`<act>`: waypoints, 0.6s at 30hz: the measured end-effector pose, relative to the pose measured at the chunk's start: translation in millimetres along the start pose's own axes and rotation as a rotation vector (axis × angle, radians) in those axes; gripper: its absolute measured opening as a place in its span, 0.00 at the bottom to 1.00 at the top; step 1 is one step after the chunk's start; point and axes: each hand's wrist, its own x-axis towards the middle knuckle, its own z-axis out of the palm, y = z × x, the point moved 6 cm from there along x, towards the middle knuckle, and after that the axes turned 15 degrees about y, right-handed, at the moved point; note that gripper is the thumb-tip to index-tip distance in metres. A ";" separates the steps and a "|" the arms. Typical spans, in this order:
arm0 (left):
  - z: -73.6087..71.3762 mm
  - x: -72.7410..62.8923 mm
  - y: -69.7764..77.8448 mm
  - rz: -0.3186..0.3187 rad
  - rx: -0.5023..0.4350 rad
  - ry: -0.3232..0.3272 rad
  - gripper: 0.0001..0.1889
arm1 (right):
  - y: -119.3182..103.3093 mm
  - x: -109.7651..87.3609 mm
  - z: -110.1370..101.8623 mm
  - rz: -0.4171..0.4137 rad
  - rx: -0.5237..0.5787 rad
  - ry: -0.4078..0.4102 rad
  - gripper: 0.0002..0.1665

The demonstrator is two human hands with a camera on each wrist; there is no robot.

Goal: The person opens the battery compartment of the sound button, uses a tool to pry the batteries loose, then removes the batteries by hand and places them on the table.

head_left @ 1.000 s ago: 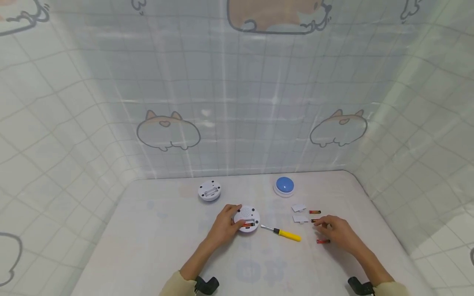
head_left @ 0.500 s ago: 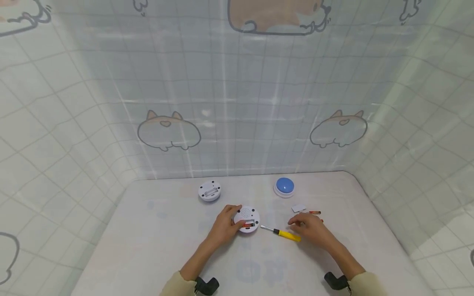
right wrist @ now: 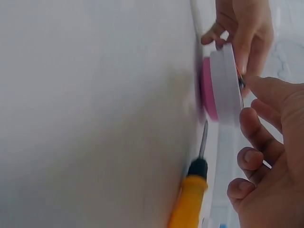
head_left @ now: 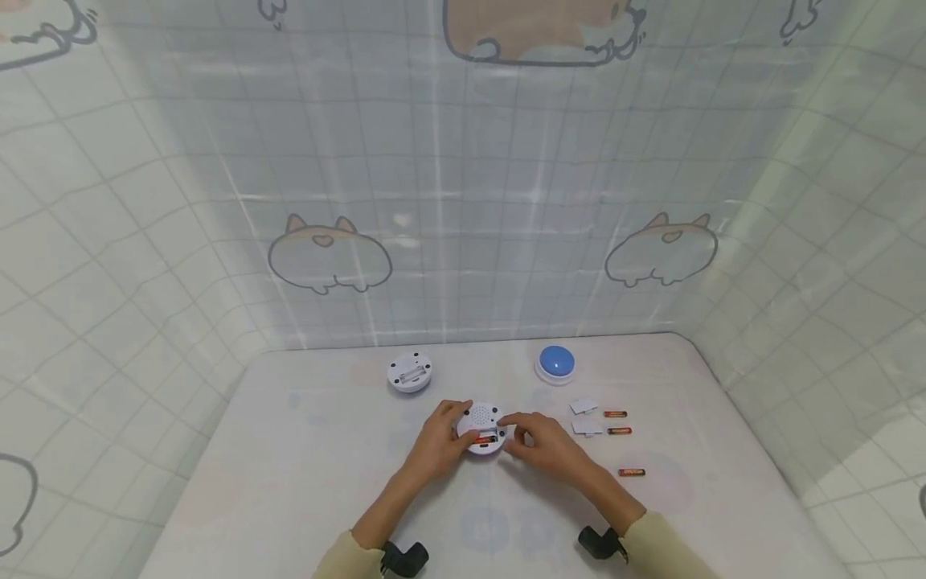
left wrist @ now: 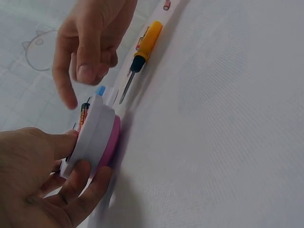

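My left hand (head_left: pixel 434 441) grips a white round push-button device (head_left: pixel 481 416) by its left side, thumb on top. The device lies underside up, its pink part against the table in both wrist views. A red battery (head_left: pixel 484 440) sits in its uncovered compartment. At the device's right edge is my right hand (head_left: pixel 546 446), index finger stretched over the compartment end and holding nothing; whether the fingertip touches I cannot tell. A yellow screwdriver (left wrist: pixel 149 40) lies beside the device on the table, hidden by my right hand in the head view.
To the right lie two white covers (head_left: pixel 586 427) and three loose batteries (head_left: pixel 632 473). A blue-topped button (head_left: pixel 557 362) stands at the back. Another upturned device (head_left: pixel 409 373) with an open compartment is at back left. A patterned curtain (head_left: pixel 463 177) rises behind the table.
My right hand has moved left from the loose batteries, over the screwdriver, to the device's right edge. The left hand and the device have stayed in place.
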 end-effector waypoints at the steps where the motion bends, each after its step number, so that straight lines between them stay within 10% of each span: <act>1: 0.1 0.3 0.2 0.001 -0.001 -0.001 0.29 | -2.2 1.1 3.0 -0.006 0.004 -0.006 0.21; 18: -3.3 1.9 6.2 0.025 -0.011 0.000 0.29 | -16.1 12.0 17.7 -0.006 -0.077 0.017 0.09</act>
